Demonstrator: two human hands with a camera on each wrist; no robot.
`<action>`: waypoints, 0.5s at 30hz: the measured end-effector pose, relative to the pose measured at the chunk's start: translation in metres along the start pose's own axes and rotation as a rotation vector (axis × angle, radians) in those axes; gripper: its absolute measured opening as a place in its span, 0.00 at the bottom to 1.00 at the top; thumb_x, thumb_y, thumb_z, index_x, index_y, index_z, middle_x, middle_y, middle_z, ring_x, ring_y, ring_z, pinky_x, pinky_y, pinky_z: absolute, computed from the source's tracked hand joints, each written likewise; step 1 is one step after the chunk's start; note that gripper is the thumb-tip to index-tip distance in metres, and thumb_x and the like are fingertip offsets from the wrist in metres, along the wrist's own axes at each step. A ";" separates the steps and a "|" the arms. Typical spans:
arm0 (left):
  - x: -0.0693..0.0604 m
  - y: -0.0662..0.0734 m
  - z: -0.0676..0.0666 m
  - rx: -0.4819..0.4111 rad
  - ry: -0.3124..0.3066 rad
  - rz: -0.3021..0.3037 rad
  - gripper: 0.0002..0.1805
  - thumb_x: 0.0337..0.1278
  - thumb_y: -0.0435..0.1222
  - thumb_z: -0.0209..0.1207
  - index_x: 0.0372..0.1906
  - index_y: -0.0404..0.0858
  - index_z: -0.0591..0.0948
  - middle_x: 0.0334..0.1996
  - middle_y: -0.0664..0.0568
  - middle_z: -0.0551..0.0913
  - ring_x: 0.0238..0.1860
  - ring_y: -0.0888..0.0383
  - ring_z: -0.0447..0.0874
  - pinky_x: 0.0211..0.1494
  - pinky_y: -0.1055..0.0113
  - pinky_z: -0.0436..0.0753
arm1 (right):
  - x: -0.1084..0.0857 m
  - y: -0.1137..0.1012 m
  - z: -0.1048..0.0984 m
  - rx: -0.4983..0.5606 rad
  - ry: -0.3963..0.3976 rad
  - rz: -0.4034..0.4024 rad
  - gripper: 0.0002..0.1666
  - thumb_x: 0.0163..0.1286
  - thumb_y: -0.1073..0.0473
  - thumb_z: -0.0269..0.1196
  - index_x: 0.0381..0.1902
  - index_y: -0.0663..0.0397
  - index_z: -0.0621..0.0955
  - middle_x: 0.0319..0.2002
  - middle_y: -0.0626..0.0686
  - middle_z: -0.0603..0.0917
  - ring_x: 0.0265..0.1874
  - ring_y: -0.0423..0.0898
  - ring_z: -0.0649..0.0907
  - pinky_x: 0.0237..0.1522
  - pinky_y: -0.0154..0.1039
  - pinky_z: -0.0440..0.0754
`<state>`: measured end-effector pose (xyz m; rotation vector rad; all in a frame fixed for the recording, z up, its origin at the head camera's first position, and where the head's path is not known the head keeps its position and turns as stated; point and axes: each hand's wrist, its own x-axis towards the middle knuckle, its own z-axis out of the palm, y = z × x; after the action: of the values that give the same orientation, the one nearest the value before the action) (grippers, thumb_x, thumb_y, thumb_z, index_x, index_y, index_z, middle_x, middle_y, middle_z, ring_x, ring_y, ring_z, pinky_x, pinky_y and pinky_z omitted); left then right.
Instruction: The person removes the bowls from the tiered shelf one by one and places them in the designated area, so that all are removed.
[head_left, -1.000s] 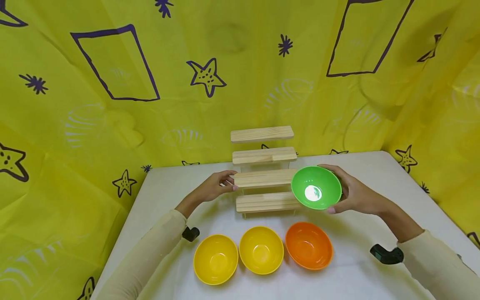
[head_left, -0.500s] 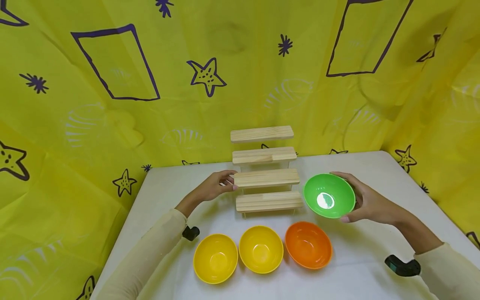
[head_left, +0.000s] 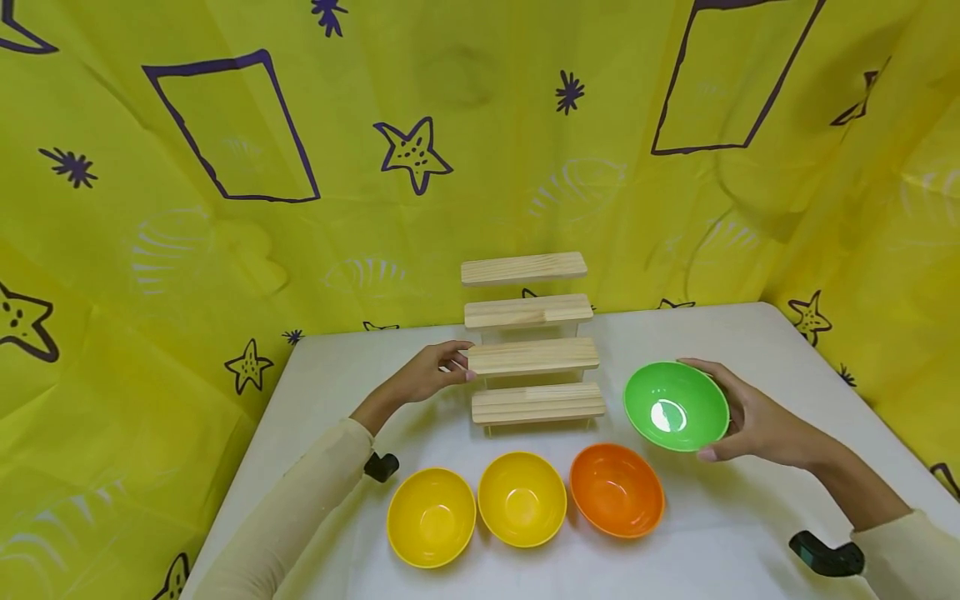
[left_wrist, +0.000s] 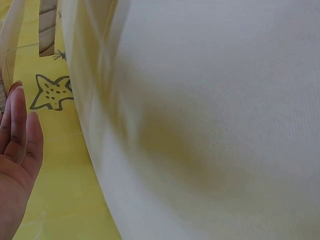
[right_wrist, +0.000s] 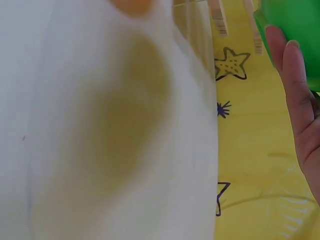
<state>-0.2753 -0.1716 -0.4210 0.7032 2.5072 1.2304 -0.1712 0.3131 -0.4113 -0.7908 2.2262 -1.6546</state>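
Note:
My right hand (head_left: pixel 765 421) holds a green bowl (head_left: pixel 675 407) by its right side, thumb in front and fingers behind. The bowl is tilted toward the camera, in the air right of a tiered wooden display stand (head_left: pixel 533 357). In the right wrist view the fingers (right_wrist: pixel 295 75) lie along the green bowl's (right_wrist: pixel 295 30) outside. At the left end of the stand's second-lowest plank, my left hand (head_left: pixel 429 372) grips the edge between thumb and fingers. Nearer me stand two yellow bowls (head_left: pixel 431 517) and an orange bowl (head_left: pixel 617 490) in a row.
A white tabletop (head_left: pixel 352 375) carries the stand and bowls. Behind and at both sides hangs a yellow sheet (head_left: pixel 480 183) with printed starfish and frames. The stand is close to the back sheet. Dark wrist devices (head_left: pixel 827 554) show under both forearms.
My right hand has carried the green bowl right and toward me, away from the stand's lower planks. My left hand and the other bowls stay in place.

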 end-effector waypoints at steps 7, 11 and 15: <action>0.001 -0.001 0.001 0.003 0.008 0.016 0.33 0.67 0.40 0.64 0.72 0.34 0.69 0.52 0.40 0.83 0.50 0.50 0.82 0.52 0.60 0.81 | -0.011 0.004 0.002 -0.018 -0.006 -0.001 0.61 0.51 0.78 0.70 0.78 0.55 0.52 0.65 0.44 0.67 0.54 0.40 0.80 0.47 0.38 0.86; 0.001 -0.002 0.001 0.005 0.013 0.022 0.33 0.66 0.39 0.64 0.72 0.34 0.69 0.51 0.40 0.83 0.49 0.50 0.83 0.52 0.60 0.81 | -0.017 0.008 0.003 -0.016 -0.006 -0.001 0.62 0.51 0.78 0.69 0.78 0.55 0.52 0.65 0.42 0.67 0.55 0.38 0.79 0.47 0.37 0.85; 0.001 -0.001 0.000 0.007 0.012 0.015 0.33 0.66 0.39 0.64 0.72 0.34 0.69 0.52 0.40 0.83 0.50 0.49 0.83 0.53 0.58 0.81 | -0.023 0.012 0.002 -0.024 -0.002 0.003 0.62 0.50 0.78 0.69 0.79 0.55 0.52 0.65 0.43 0.67 0.55 0.38 0.78 0.48 0.36 0.85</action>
<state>-0.2760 -0.1713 -0.4220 0.7201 2.5218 1.2357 -0.1547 0.3267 -0.4262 -0.7941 2.2485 -1.6283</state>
